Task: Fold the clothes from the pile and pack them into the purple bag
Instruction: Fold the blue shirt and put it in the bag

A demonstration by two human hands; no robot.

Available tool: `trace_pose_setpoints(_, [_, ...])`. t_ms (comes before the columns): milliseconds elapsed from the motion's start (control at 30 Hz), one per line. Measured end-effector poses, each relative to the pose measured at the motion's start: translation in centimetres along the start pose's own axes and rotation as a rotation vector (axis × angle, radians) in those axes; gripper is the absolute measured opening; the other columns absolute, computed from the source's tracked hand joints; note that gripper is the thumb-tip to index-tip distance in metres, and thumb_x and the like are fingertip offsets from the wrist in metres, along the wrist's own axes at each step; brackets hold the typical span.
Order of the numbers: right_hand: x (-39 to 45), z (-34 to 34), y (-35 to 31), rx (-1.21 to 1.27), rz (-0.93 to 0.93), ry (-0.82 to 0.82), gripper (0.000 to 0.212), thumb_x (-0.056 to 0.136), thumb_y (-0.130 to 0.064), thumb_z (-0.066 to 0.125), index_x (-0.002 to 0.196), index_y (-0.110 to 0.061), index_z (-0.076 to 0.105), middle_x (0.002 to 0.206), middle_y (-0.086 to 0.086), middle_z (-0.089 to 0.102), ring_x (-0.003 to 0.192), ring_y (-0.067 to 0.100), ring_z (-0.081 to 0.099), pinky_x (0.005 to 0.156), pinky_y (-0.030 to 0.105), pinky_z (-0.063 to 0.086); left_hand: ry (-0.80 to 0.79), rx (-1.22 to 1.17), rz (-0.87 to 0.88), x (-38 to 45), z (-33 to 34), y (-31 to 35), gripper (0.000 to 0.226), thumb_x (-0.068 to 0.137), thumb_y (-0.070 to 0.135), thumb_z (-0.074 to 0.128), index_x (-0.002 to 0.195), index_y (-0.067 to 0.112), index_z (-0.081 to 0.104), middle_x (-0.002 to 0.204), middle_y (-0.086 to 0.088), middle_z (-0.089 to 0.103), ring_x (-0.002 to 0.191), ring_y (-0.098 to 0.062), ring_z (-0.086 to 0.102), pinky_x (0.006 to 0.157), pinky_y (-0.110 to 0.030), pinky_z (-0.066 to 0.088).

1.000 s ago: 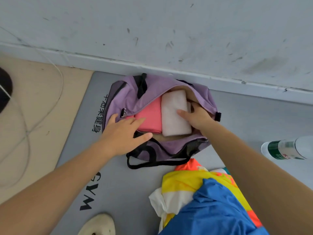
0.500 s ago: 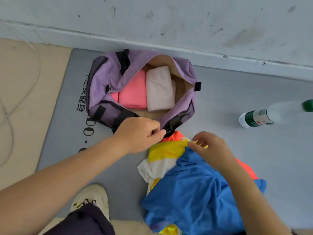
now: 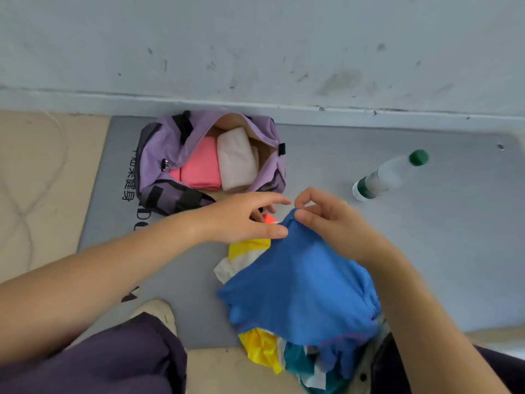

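The purple bag [image 3: 159, 149] lies open on the grey mat by the wall. Inside it sit a folded pink garment [image 3: 200, 166] and a folded white garment [image 3: 237, 160], side by side. In front of the bag is the pile of clothes [image 3: 257, 344], with a blue garment [image 3: 301, 285] on top. My right hand [image 3: 326, 220] pinches the top edge of the blue garment and lifts it. My left hand [image 3: 241, 217] is right beside it with fingers spread, its thumb touching the blue cloth's edge.
A clear plastic bottle with a green cap [image 3: 390, 174] lies on the grey mat [image 3: 426, 251] to the right. The wall [image 3: 255, 52] runs just behind the bag. A white shoe [image 3: 157, 311] and dark trouser legs are at the bottom.
Both hands left the bag and came back to the pile. My right hand took hold of the blue garment and raised its edge; my left hand opened beside it.
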State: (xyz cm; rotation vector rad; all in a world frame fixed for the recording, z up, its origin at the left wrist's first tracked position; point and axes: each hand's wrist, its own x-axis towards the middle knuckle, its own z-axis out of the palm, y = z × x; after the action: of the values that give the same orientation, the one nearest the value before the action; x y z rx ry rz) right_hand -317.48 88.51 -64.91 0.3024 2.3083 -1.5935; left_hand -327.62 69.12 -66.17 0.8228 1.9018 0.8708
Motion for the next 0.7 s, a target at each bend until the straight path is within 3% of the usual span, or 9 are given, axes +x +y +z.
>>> trace_pose_setpoints(100, [-2.6, -1.4, -5.3, 0.015, -0.153, 0.049, 0.013, 0.098, -0.008, 0.053, 0.087, -0.015, 0.051, 0.064, 0.03, 0.042, 0.056, 0.036, 0.03, 0.054, 0.042, 0.029, -0.028, 0.015, 0.028, -3.0, -2.5, 5.4, 0.029, 0.083, 0.047, 0.068, 0.11, 0.037, 0.066, 0.107, 0.015, 0.068, 0.093, 0.006, 0.062, 0.084, -0.009, 0.044])
trace_pose_setpoints(200, [-5.9, -2.6, -10.2, 0.163, -0.307, 0.14, 0.015, 0.097, -0.007, 0.054, 0.086, -0.016, 0.049, 0.057, 0.018, 0.044, 0.045, 0.022, 0.036, 0.045, 0.026, 0.032, -0.01, 0.098, 0.085, -6.6, -3.8, 10.2, 0.011, 0.086, 0.04, 0.069, 0.096, 0.035, 0.069, 0.087, 0.025, 0.068, 0.07, 0.015, 0.057, 0.069, 0.0, 0.039])
trace_pose_setpoints(267, [-7.7, -3.1, -13.4, 0.21, -0.375, 0.205, 0.013, 0.094, -0.013, 0.058, 0.085, -0.019, 0.052, 0.053, 0.014, 0.051, 0.04, 0.022, 0.042, 0.042, 0.023, 0.035, 0.006, 0.176, 0.073, -8.9, -4.1, 13.0, 0.014, 0.087, 0.04, 0.068, 0.099, 0.033, 0.069, 0.082, 0.026, 0.068, 0.073, 0.011, 0.058, 0.069, -0.003, 0.042])
trace_pose_setpoints(333, [-8.7, -3.4, -15.0, 0.173, -0.371, 0.219, 0.012, 0.092, -0.016, 0.062, 0.082, -0.019, 0.056, 0.053, 0.01, 0.058, 0.039, 0.024, 0.049, 0.042, 0.026, 0.04, 0.063, 0.232, 0.032, -10.7, -4.2, 14.8, 0.016, 0.088, 0.041, 0.066, 0.1, 0.031, 0.07, 0.086, 0.01, 0.073, 0.081, -0.008, 0.065, 0.077, -0.017, 0.048])
trace_pose_setpoints(467, [-9.6, -2.8, -10.8, 0.048, -0.094, 0.224, 0.013, 0.093, -0.017, 0.064, 0.087, -0.007, 0.058, 0.066, 0.01, 0.065, 0.05, 0.023, 0.06, 0.051, 0.03, 0.047, 0.076, 0.342, -0.091, -11.1, -1.8, 15.4, 0.026, 0.091, 0.042, 0.062, 0.103, 0.019, 0.069, 0.094, -0.013, 0.073, 0.078, -0.026, 0.067, 0.086, -0.04, 0.052])
trace_pose_setpoints(600, [-10.1, -1.3, 0.0, 0.113, 0.291, 0.339, 0.012, 0.089, -0.014, 0.065, 0.094, -0.008, 0.055, 0.08, 0.01, 0.059, 0.063, 0.025, 0.06, 0.058, 0.034, 0.049, -0.135, 0.564, -0.357, -8.3, 2.1, 12.7, 0.043, 0.094, 0.051, 0.055, 0.108, 0.012, 0.065, 0.094, -0.005, 0.069, 0.071, -0.018, 0.065, 0.074, -0.03, 0.051])
trace_pose_setpoints(700, [-10.2, -0.3, 8.5, 0.133, 0.494, 0.393, 0.03, 0.086, -0.017, 0.069, 0.11, -0.007, 0.053, 0.085, 0.007, 0.055, 0.077, 0.026, 0.056, 0.068, 0.039, 0.05, -0.059, 0.45, -0.399, -4.6, 5.9, 8.5, 0.038, 0.094, 0.049, 0.056, 0.101, 0.013, 0.066, 0.1, -0.005, 0.069, 0.081, -0.021, 0.07, 0.08, -0.032, 0.052])
